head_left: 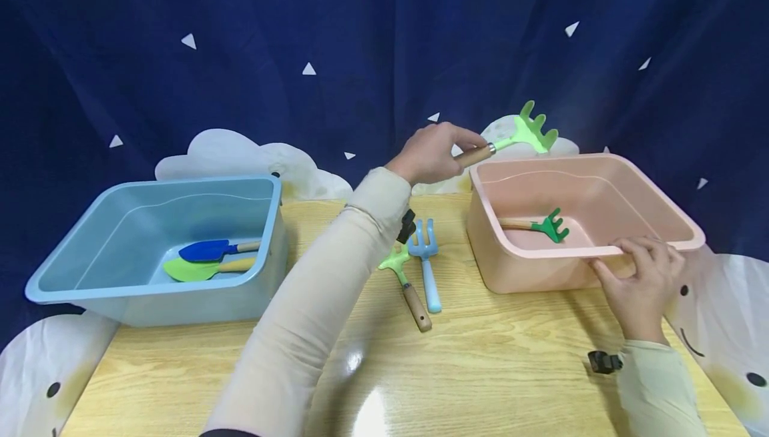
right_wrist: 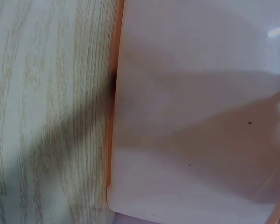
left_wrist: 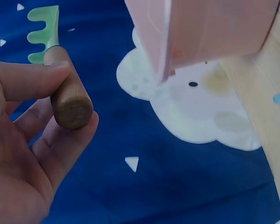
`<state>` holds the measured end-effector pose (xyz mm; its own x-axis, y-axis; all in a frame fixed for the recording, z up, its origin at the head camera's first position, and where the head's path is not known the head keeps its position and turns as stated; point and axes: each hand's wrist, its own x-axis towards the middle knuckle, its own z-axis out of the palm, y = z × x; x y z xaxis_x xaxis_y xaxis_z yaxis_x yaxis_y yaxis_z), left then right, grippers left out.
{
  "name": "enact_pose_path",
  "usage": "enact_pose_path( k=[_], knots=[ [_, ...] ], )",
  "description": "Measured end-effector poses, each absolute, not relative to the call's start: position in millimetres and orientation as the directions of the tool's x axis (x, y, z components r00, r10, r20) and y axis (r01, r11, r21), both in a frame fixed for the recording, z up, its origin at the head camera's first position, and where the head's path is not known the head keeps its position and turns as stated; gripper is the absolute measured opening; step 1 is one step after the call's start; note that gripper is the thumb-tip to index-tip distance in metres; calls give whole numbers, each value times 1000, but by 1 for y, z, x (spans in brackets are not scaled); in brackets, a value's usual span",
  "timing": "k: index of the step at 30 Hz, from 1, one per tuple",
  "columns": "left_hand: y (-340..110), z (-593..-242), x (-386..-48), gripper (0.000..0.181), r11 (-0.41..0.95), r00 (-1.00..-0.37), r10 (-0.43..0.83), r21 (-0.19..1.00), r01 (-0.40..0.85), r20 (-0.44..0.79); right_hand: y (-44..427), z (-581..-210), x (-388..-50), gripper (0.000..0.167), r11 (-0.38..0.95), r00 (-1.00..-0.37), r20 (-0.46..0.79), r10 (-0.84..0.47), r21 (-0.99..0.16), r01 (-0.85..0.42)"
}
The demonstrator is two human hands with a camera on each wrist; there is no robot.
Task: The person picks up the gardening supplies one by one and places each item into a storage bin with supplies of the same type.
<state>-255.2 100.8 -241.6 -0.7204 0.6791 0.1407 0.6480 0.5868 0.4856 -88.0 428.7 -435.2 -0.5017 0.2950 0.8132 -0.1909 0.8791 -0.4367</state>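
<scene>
My left hand (head_left: 434,151) grips a light-green hand rake (head_left: 529,131) by its wooden handle, raised at the left rim of the pink bin (head_left: 601,267). In the left wrist view the thumb and fingers pinch the wooden handle (left_wrist: 71,100), tines pointing away. My right hand (head_left: 645,283) holds the pink bin's front rim near its right corner, thumb outside and fingers over the edge. A dark-green hand rake (head_left: 551,225) lies inside that bin. The right wrist view shows only the bin's outer wall (right_wrist: 200,116) and wood beside it, not the hand clearly.
On the wooden table (head_left: 480,370) between the bins lie another light-green rake (head_left: 414,303) and a light-blue fork (head_left: 430,277). At left, a blue bin (head_left: 150,300) contains a blue trowel (head_left: 205,251) and a green trowel (head_left: 191,270). A navy curtain (head_left: 336,17) hangs behind.
</scene>
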Motion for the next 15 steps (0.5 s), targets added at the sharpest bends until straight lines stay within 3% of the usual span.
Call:
enact_pose_path(
  k=[15],
  knots=[
    [152,-270,-239,56,575,-669,738,441,689,84,430,-436,-87,88,876,-477,828,294,-434,-213]
  ],
)
